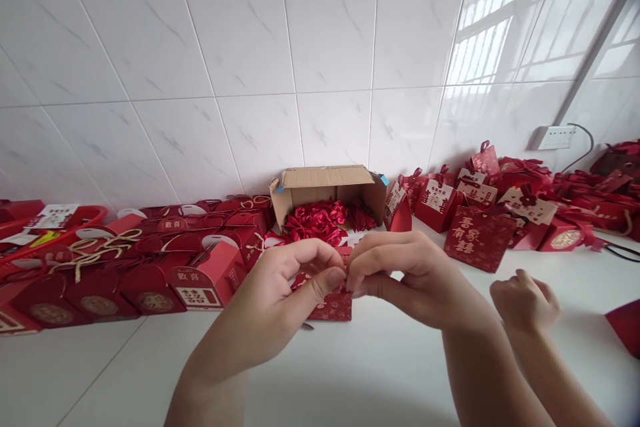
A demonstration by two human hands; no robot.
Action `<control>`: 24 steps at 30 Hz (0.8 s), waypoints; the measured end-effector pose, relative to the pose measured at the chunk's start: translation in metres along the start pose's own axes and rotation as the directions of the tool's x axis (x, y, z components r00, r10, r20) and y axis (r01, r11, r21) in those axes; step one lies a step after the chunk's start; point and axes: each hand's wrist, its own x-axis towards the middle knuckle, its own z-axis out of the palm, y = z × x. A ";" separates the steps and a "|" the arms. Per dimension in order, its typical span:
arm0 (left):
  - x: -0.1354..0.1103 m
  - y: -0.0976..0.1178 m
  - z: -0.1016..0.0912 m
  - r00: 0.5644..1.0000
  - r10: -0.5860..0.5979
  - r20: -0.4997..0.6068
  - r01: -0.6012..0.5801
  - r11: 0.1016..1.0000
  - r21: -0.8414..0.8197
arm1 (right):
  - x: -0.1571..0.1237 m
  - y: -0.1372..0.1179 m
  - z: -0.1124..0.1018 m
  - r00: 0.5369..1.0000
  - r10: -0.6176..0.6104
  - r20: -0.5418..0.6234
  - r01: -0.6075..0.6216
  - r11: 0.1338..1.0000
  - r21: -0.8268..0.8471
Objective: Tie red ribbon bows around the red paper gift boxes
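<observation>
My left hand (pixel 295 293) and my right hand (pixel 405 273) meet in the middle, fingertips pinched close together. Something small and red shows between the fingertips, but the fingers hide most of it. Right behind and below them is a dark red gift box (pixel 333 307) with gold print, partly covered by my hands. A dark ribbon end (pixel 307 326) pokes out at its lower left. Beyond it, an open cardboard box (pixel 325 177) lies on its side, with shiny red ribbons (pixel 317 220) heaped inside.
Rows of red gift boxes (pixel 160 287) with twine handles stand at left, beside a red basket (pixel 95 217). Ribbon-tied boxes (pixel 437 203) and a flat red bag (pixel 480 237) are at right. Another person's closed hand (pixel 525 303) rests near my right forearm. A tiled wall (pixel 330 27) rises behind.
</observation>
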 end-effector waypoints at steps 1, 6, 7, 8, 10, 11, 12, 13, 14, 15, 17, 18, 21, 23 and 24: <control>0.000 -0.001 0.000 1.000 -0.023 0.015 0.023 0.999 -0.026 | 0.000 0.000 0.000 1.000 -0.004 0.001 0.004 1.000 0.000; 0.001 0.002 0.003 0.994 -0.075 0.077 0.086 0.983 -0.162 | 0.001 -0.004 0.000 0.998 -0.044 0.035 0.042 0.998 0.046; 0.001 0.003 0.005 0.992 -0.067 0.104 0.086 0.977 -0.195 | 0.001 -0.006 -0.001 0.997 -0.061 0.050 0.057 0.996 0.065; 0.002 0.003 0.006 0.989 -0.057 0.135 0.086 0.970 -0.226 | 0.001 -0.007 -0.002 0.995 -0.078 0.064 0.072 0.994 0.081; 0.003 0.003 0.007 0.982 -0.034 0.188 0.083 0.962 -0.262 | 0.000 -0.009 -0.005 0.993 -0.090 0.078 0.083 0.993 0.089; 0.003 0.002 0.007 0.981 -0.028 0.190 0.075 0.966 -0.248 | -0.001 -0.008 -0.007 0.994 -0.078 0.079 0.072 0.995 0.075; 0.004 0.000 0.005 0.986 -0.030 0.163 0.064 0.976 -0.208 | -0.002 -0.007 -0.009 0.996 -0.057 0.072 0.053 0.997 0.052; 0.005 -0.003 0.002 0.995 -0.029 0.099 0.043 0.989 -0.143 | -0.003 -0.006 -0.011 0.998 -0.029 0.057 0.027 0.999 0.025; 0.006 -0.007 -0.003 1.000 -0.017 0.009 0.018 0.998 -0.056 | -0.004 -0.004 -0.012 0.999 -0.001 0.036 0.001 1.000 0.001; 0.008 -0.012 -0.008 0.996 0.005 -0.090 -0.001 0.999 0.041 | -0.006 -0.003 -0.014 1.000 0.017 0.011 -0.017 1.000 -0.016; 0.015 -0.026 -0.020 0.971 0.042 -0.234 0.007 0.979 0.204 | -0.007 -0.001 -0.017 0.999 0.031 -0.040 -0.032 0.999 -0.031; 0.019 -0.034 -0.025 0.964 0.040 -0.263 0.030 0.966 0.258 | -0.007 -0.001 -0.018 0.998 0.033 -0.062 -0.036 0.999 -0.039; 0.034 -0.061 -0.037 0.975 -0.065 -0.214 0.130 0.943 0.307 | -0.007 -0.001 -0.019 0.992 0.052 -0.113 -0.060 0.996 -0.068; 0.045 -0.078 -0.038 0.980 -0.151 -0.128 0.183 0.936 0.299 | -0.007 -0.001 -0.019 0.988 0.068 -0.138 -0.080 0.994 -0.081; 0.050 -0.085 -0.038 0.980 -0.186 -0.076 0.200 0.935 0.293 | -0.007 -0.001 -0.019 0.987 0.073 -0.146 -0.086 0.993 -0.084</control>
